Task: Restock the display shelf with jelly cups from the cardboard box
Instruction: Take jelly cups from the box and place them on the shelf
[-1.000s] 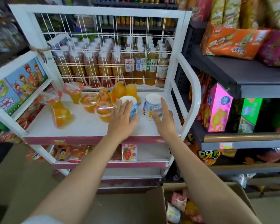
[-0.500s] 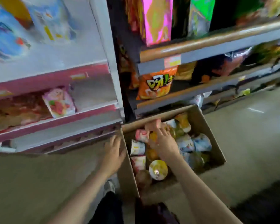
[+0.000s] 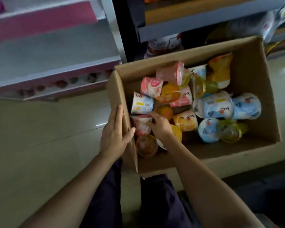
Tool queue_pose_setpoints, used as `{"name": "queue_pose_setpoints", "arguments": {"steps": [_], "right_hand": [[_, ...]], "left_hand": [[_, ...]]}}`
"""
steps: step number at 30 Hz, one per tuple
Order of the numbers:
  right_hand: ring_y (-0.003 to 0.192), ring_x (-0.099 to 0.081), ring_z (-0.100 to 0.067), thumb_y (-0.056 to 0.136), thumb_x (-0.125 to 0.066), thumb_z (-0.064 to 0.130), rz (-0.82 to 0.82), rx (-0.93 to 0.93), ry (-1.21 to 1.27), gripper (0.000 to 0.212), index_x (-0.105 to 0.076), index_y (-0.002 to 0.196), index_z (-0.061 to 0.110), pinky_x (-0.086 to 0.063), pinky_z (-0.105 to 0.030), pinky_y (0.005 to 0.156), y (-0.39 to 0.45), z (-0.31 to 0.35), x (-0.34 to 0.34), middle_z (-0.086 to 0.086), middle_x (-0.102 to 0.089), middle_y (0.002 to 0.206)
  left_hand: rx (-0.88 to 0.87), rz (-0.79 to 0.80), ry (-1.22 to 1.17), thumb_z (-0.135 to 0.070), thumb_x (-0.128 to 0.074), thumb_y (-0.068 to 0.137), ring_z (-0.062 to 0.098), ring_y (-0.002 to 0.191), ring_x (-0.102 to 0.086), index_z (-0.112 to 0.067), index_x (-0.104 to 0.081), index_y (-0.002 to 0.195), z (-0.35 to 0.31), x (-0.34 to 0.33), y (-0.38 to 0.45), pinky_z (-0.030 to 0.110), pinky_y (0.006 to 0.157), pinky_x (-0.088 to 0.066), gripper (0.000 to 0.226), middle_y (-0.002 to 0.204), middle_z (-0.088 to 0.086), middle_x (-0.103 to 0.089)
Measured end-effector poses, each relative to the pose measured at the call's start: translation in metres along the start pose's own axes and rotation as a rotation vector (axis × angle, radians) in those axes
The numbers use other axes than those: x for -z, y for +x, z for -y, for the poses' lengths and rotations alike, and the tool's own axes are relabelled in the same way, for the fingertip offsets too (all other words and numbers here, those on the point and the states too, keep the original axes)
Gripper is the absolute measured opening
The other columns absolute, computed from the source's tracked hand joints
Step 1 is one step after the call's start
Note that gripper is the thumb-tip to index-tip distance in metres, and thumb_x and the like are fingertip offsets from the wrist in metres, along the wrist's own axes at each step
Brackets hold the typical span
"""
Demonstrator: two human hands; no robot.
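Observation:
The open cardboard box [image 3: 247, 66] stands on the floor and holds several jelly cups lying jumbled: pink, orange, blue-white and clear green ones. My left hand [image 3: 114, 132] holds the box's left wall, fingers flat on the outside and thumb hooked over the edge. Inside the box at its left end, my right hand [image 3: 160, 125] has its fingers curled round a pink jelly cup [image 3: 141, 125]. Above that cup lies a white-and-blue cup [image 3: 142, 104]. Only the lower tiers of the white-and-pink display shelf [image 3: 56, 51] show at the upper left.
A dark grey store shelf [image 3: 179, 30] with snack bags rises right behind the box. Pale tiled floor [image 3: 39, 137] spreads to the left. My dark trouser legs [image 3: 155, 203] are at the bottom, against the box's near wall.
My hands left the cups on the top shelf and dropped to the box. The view swung down. My left hand took the box's left wall and my right hand closed on a pink cup.

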State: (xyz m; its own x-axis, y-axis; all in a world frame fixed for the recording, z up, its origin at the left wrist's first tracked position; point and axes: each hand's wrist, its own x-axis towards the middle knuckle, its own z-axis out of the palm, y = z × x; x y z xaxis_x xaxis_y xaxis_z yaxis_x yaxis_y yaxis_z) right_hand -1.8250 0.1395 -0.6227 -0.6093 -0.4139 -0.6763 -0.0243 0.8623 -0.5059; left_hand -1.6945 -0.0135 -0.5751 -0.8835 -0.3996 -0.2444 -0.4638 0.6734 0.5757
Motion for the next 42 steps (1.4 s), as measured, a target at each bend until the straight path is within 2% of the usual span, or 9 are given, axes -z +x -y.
{"name": "queue_pose_setpoints", "arguments": {"steps": [5, 11, 16, 18, 22, 27, 35, 39, 42], "right_hand": [[0.094, -0.062, -0.012, 0.094, -0.064, 0.017, -0.103, 0.014, 0.186, 0.014, -0.068, 0.108, 0.016, -0.039, -0.007, 0.066, 0.005, -0.001, 0.000, 0.006, -0.066, 0.099], [0.078, -0.056, -0.005, 0.096, -0.060, 0.014, -0.143, 0.003, 0.254, 0.003, -0.061, 0.093, 0.014, -0.041, -0.008, 0.059, 0.000, 0.001, 0.000, 0.006, -0.061, 0.087], [0.078, -0.056, -0.007, 0.094, -0.065, 0.022, -0.098, -0.027, 0.281, 0.008, -0.060, 0.097, 0.016, -0.041, -0.015, 0.060, 0.005, 0.002, 0.001, 0.010, -0.059, 0.086], [0.083, -0.059, -0.007, 0.087, -0.073, 0.033, 0.026, -0.053, 0.330, 0.026, -0.062, 0.105, 0.019, -0.046, -0.020, 0.064, 0.008, 0.005, 0.001, 0.008, -0.062, 0.095], [0.100, -0.058, -0.008, 0.078, -0.083, 0.035, 0.130, -0.109, 0.425, 0.053, -0.059, 0.124, 0.023, -0.044, -0.012, 0.068, 0.010, 0.014, -0.010, 0.010, -0.060, 0.112], [0.096, -0.065, -0.011, 0.070, -0.088, 0.037, -0.041, -0.192, 0.565, 0.043, -0.065, 0.103, 0.024, -0.056, -0.026, 0.078, 0.017, 0.014, -0.022, 0.008, -0.068, 0.103], [0.092, -0.072, -0.014, 0.070, -0.090, 0.028, 0.006, -0.227, 0.775, 0.040, -0.068, 0.101, 0.016, -0.062, -0.030, 0.074, 0.000, 0.018, 0.002, 0.002, -0.071, 0.104], [0.094, -0.072, -0.017, 0.075, -0.086, 0.023, 0.099, -0.167, 0.852, 0.040, -0.066, 0.107, 0.012, -0.061, -0.031, 0.077, -0.028, 0.016, 0.028, -0.003, -0.071, 0.108], [0.098, -0.072, -0.026, 0.079, -0.080, 0.018, 0.144, -0.084, 1.013, 0.038, -0.062, 0.111, 0.007, -0.060, -0.036, 0.079, -0.052, 0.016, 0.052, -0.010, -0.070, 0.111]], "left_hand": [[0.031, -0.016, -0.050, -0.058, -0.038, 0.095, 0.022, 0.150, -0.022, -0.015, -0.010, 0.159, -0.003, -0.005, -0.007, 0.026, 0.117, -0.019, 0.082, 0.165, 0.012, -0.018], [0.063, -0.011, -0.061, -0.061, -0.037, 0.094, 0.022, 0.150, -0.022, -0.022, -0.007, 0.159, -0.006, -0.003, -0.009, 0.037, 0.116, -0.025, 0.082, 0.166, 0.007, -0.015], [0.069, -0.011, -0.084, -0.057, -0.038, 0.095, 0.004, 0.148, -0.010, -0.024, -0.005, 0.159, -0.008, -0.003, -0.008, 0.032, 0.116, -0.022, 0.080, 0.167, 0.004, -0.013], [0.083, -0.002, -0.105, -0.056, -0.039, 0.094, 0.000, 0.147, -0.008, -0.024, -0.005, 0.159, -0.009, -0.003, -0.007, 0.029, 0.116, -0.019, 0.080, 0.167, 0.003, -0.012], [0.096, 0.011, -0.132, -0.057, -0.039, 0.093, -0.004, 0.147, -0.005, -0.025, -0.004, 0.159, -0.007, -0.004, -0.007, 0.024, 0.116, -0.017, 0.081, 0.167, 0.000, -0.011], [0.108, 0.042, -0.170, -0.058, -0.041, 0.093, 0.007, 0.152, -0.009, -0.029, -0.002, 0.159, -0.004, -0.004, -0.007, 0.031, 0.120, -0.019, 0.082, 0.167, -0.001, -0.009], [0.136, 0.072, -0.186, -0.060, -0.041, 0.092, 0.005, 0.151, -0.006, -0.034, 0.000, 0.158, -0.006, 0.000, -0.006, 0.030, 0.119, -0.016, 0.082, 0.167, -0.001, -0.008], [0.043, -0.097, -0.058, -0.051, -0.055, 0.092, 0.026, 0.146, -0.028, -0.012, -0.030, 0.154, -0.024, 0.016, -0.007, 0.035, 0.118, -0.026, 0.078, 0.156, 0.018, -0.031], [-0.049, -0.183, -0.109, -0.044, -0.064, 0.088, 0.021, 0.123, -0.049, -0.004, -0.055, 0.133, -0.055, 0.027, -0.002, 0.024, 0.106, -0.038, 0.061, 0.133, 0.015, -0.050]]}}
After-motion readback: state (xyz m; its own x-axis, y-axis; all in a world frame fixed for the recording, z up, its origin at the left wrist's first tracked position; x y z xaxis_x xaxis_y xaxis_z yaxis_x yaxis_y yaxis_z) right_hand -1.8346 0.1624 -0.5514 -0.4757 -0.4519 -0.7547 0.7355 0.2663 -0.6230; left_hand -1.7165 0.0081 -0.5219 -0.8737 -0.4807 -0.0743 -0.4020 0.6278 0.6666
